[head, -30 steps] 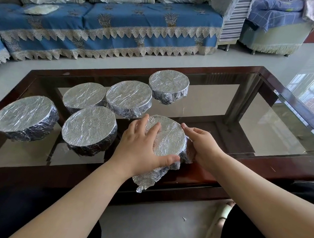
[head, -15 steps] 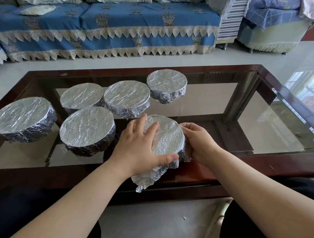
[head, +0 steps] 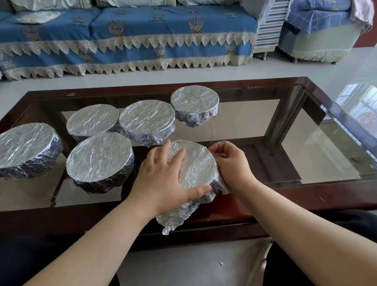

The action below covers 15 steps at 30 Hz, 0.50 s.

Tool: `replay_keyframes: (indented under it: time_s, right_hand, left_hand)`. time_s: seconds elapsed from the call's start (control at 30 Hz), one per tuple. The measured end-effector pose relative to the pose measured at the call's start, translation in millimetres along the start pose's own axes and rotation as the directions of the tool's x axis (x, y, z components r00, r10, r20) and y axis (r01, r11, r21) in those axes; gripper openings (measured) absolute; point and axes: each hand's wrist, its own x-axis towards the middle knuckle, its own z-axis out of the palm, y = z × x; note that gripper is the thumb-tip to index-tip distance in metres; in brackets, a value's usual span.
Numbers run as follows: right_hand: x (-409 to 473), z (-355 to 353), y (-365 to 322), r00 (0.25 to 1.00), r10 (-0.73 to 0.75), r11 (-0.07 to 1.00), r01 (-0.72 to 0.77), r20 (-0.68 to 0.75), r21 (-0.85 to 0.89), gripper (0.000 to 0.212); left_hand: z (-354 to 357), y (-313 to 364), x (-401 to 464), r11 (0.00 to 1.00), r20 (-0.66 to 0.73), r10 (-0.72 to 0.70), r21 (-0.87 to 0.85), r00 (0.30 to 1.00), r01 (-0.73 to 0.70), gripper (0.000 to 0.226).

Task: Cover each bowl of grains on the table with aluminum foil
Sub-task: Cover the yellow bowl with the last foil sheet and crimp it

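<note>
Foil [head: 194,166] lies over the near bowl at the front edge of the glass-topped desk [head: 344,196], a loose flap hanging over that edge. Of the two hands, the left hand [head: 163,177] lies spread flat on the foil top, thumb pressing its near rim; the right hand [head: 232,163] pinches the foil at the far right rim. Five foil-covered bowls [head: 99,159] stand left of and beyond the near bowl

bright daylight | window glare on glass table [head: 345,145] | sharp focus | wide-angle bending at edges
</note>
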Motion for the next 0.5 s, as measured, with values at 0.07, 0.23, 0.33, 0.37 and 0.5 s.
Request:
replay_keyframes:
  time_s: [0.07, 0.23, 0.33, 0.37, 0.5]
  right_hand:
    - [-2, -2, -2, 0.999, -0.047, 0.991, 0.043, -0.024, -0.130, 0.026]
    - [-7, -6, -15, 0.999, -0.035, 0.978, 0.034, 0.000, -0.205, 0.037]
    - [-14, -7, -18, 0.998, -0.049, 0.967, 0.054, 0.026, -0.251, 0.021]
    - [-17, -6, -17, 0.997, -0.074, 0.961, 0.079, 0.027, -0.264, 0.018]
    - [-20, -3, -9, 0.991, -0.129, 0.956, 0.133, 0.033, -0.262, 0.017]
  left_hand:
    - [-1, 3, -1, 1.000, -0.004, -0.020, -0.007, 1.000, 0.020, 0.122]
    - [-1, 12, -3, 0.997, -0.003, -0.081, -0.003, 0.997, 0.081, 0.112]
    - [0, 17, -3, 0.994, -0.012, -0.110, 0.024, 0.994, 0.110, 0.113]
    - [1, 19, -3, 0.992, -0.012, -0.124, 0.027, 0.992, 0.124, 0.115]
    - [-2, 21, -6, 0.990, 0.029, -0.137, 0.044, 0.990, 0.135, 0.129]
